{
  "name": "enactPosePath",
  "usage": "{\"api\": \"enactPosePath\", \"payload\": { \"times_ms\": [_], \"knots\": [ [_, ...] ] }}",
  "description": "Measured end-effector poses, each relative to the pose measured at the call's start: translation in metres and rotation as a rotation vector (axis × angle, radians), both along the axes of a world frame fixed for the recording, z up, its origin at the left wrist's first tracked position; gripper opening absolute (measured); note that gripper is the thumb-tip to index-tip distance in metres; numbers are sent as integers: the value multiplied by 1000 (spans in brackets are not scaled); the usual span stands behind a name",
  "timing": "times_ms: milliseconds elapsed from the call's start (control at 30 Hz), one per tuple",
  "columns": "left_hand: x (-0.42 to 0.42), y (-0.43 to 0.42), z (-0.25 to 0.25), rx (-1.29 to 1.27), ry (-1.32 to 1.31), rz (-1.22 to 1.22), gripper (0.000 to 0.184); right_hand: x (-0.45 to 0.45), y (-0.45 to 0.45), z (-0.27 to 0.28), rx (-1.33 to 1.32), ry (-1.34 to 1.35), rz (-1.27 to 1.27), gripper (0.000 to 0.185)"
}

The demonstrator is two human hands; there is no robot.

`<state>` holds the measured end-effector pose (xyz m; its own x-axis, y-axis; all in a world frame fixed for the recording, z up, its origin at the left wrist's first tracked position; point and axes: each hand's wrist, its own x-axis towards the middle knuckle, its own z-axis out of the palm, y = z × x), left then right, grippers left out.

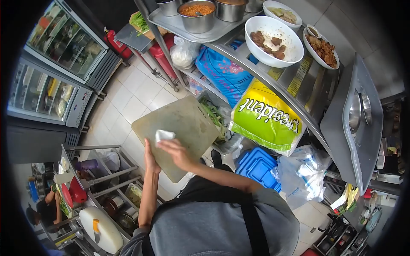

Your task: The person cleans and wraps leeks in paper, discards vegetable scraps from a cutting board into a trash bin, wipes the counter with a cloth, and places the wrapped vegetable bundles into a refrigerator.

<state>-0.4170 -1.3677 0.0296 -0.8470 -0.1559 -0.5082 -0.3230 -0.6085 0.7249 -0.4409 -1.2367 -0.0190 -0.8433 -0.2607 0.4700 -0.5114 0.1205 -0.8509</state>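
A worn grey-green cutting board (188, 128) is held tilted in front of my body, above the floor. My left hand (151, 158) grips it at the lower left edge, some of its fingers hidden behind the board. Against the board's face, my right hand (176, 152) presses a crumpled white paper towel or cloth (164, 135), its fingertips resting on the near side of it. Faint stains and scratches mark the board.
Right of me, a steel counter (273, 83) carries a white bowl with meat (273, 42). Below it stand a President sack (269, 117) and blue container (258, 166). Glass-door fridges (47, 91) line the left; a rack (113, 183) is lower left. Another person (47, 209) works beyond it.
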Motion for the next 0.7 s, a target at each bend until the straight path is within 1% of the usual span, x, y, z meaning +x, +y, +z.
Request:
{"api": "enactPosePath", "payload": {
  "times_ms": [67, 100, 133, 200, 233, 267, 300, 333, 367, 400, 433, 467, 500, 533, 600, 667, 700],
  "knots": [
    [-3, 4, 2, 15, 46, 16, 63, -25, 29, -69, 108, -54, -199, 44],
    [-1, 6, 11, 17, 45, 29, 63, -43, 58, -101, 89, -247, -247, 46],
    [1, 9, 17, 20, 44, 40, 63, -53, 80, -120, 71, -442, -296, 48],
    [-6, 10, 7, 15, 55, 53, 61, -42, 57, -110, 68, -239, -218, 48],
    [-9, 9, 1, 13, 58, 60, 61, -28, 42, -94, 68, -140, -177, 49],
    [-12, 8, -5, 7, 74, 61, 61, -2, 31, -48, 95, -69, -71, 45],
    [-17, 6, -9, -1, 94, 61, 61, 25, 31, -13, 3, -97, 31, 43],
    [-21, 5, -10, -9, 116, 61, 62, 42, 33, 4, -89, -121, 133, 41],
    [-21, 5, -5, -3, 101, 61, 62, 43, 40, -24, -36, -89, 116, 32],
    [-21, 5, 4, 5, 90, 64, 63, 31, 45, -77, -240, -185, -5, 22],
    [-18, 4, 12, 7, 77, 70, 63, -14, 94, -125, -179, -693, -197, 19],
    [-15, 2, 16, -16, 70, 72, 63, -33, 118, -152, -108, -716, -266, 20],
    [-16, 0, 19, -39, 67, 72, 63, -38, 120, -153, -69, -600, -313, 23],
    [-21, 0, 20, -61, 76, 73, 63, -37, 106, -130, -74, -510, -296, 27],
    [-20, 3, 17, -74, 84, 73, 64, -2, 64, -45, -109, -305, -115, 35],
    [-26, 12, 18, -127, 100, 67, 64, 32, 42, 0, -68, -103, 162, 48],
    [-23, 12, 22, -122, 91, 49, 64, 23, 40, -35, 17, 62, 92, 55]
  ]
}}
